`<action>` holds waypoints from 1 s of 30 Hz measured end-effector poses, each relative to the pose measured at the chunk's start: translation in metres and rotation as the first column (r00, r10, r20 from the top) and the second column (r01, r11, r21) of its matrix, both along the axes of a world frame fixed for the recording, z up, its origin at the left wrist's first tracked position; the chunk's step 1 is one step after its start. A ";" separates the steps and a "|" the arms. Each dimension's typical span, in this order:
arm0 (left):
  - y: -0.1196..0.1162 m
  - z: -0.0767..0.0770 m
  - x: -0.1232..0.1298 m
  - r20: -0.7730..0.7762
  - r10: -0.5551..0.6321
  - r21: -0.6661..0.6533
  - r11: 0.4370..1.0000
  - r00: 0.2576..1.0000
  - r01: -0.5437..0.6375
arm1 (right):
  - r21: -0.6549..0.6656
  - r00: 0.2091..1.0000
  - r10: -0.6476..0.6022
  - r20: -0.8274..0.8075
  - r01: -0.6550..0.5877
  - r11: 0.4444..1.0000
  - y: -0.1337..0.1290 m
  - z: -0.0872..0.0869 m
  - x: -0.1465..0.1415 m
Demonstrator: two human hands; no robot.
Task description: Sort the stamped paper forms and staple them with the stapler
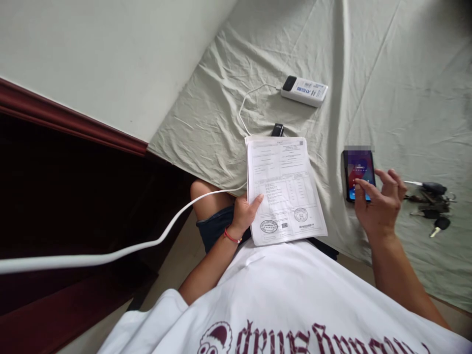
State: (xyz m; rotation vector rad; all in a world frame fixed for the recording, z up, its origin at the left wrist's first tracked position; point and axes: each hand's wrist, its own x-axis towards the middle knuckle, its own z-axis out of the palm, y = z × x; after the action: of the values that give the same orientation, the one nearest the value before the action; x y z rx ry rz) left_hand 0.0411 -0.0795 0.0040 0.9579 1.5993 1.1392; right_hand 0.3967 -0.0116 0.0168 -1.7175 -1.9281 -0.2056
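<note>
A stack of printed papers (282,196) with round and oval stamps rests by my lap, its lower edge against my shirt. My left hand (246,212) grips the stack's left edge, thumb on top and fingers hidden underneath. A smartphone (359,177) lies on the sheet at the right, its screen lit. Over its lower right side is my right hand (379,204), holding nothing, with fingers apart and bent; the thumb is at the screen. Just right of this hand sits a bunch of keys (431,201).
A white power bank (304,91) lies beyond the papers on the wrinkled green sheet (398,98). A white cable (147,246) runs in from the left toward the stack. Behind the papers pokes out a small black object (278,130). Dark red wood (73,118) edges the left.
</note>
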 end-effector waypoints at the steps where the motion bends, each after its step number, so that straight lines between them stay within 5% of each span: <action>1: 0.000 0.000 0.000 0.003 0.000 0.001 1.000 1.000 0.000 | 0.001 1.000 0.005 0.005 -0.005 1.000 0.000 -0.001 0.000; 9: 0.000 0.000 0.000 -0.001 -0.005 0.006 1.000 1.000 0.005 | -0.058 0.999 -0.047 0.021 0.048 0.997 -0.002 -0.008 0.001; 19: 0.000 0.000 0.000 0.000 -0.001 0.002 1.000 1.000 0.001 | 0.177 0.998 0.041 0.052 -0.050 0.983 0.005 -0.026 0.013; 30: 0.000 0.000 0.001 0.062 0.038 0.000 0.999 0.997 -0.038 | 0.095 1.000 0.010 0.023 -0.012 0.995 0.002 -0.019 0.007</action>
State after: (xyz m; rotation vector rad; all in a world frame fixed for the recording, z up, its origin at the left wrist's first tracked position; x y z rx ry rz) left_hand 0.0426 -0.0794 0.0045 0.8873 1.5734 1.1850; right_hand 0.4040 -0.0096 -0.0026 -1.6483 -1.9119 -0.3085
